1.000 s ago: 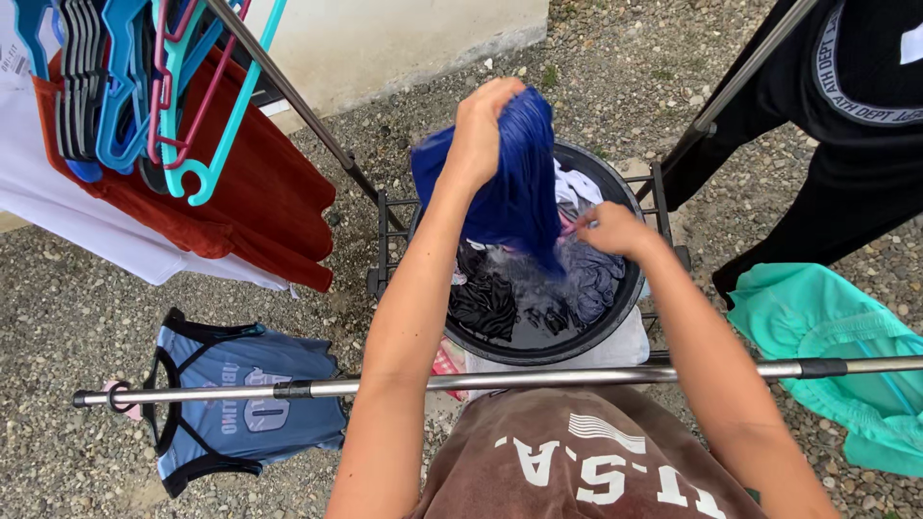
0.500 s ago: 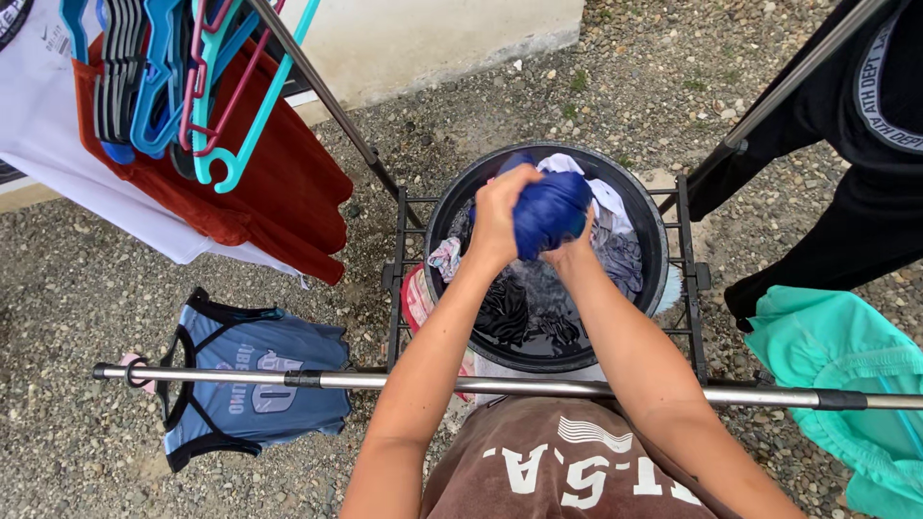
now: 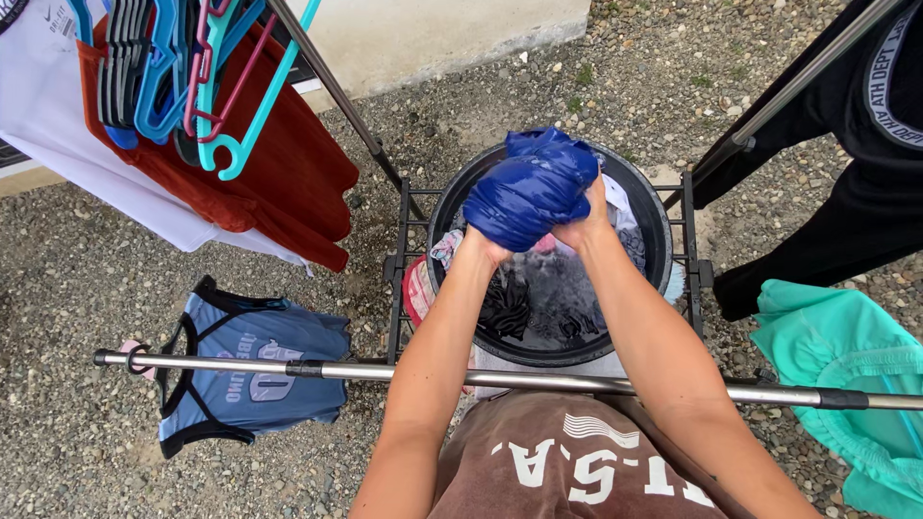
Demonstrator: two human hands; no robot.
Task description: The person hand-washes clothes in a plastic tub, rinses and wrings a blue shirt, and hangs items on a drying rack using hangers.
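Hands meet over a round black tub [image 3: 654, 207] that sits in a dark metal rack [image 3: 402, 240] on gravel ground [image 3: 87, 279]. Both are closed on a wet, bunched blue garment [image 3: 531, 187], held up above the tub's far rim: the left hand [image 3: 473, 245] grips its lower near side from underneath, and the right hand [image 3: 586, 216] is clamped on its right end, the two fists close together with the cloth wadded between them. Below the garment, inside the tub, lie more wet clothes [image 3: 538, 298] in dark, grey and white heaps, with a pink piece showing at the tub's left edge. A silver rail [image 3: 404, 373] runs across the view just in front of the person's chest. From it, at the left, hangs a blue sleeveless jersey [image 3: 252, 370]; at the right a turquoise cloth [image 3: 846, 365] is draped. At upper left a bundle of plastic hangers [image 3: 183, 77] hangs in front of a rust-red cloth [image 3: 288, 183] and a white one. Black clothing [image 3: 846, 183] hangs at upper right.
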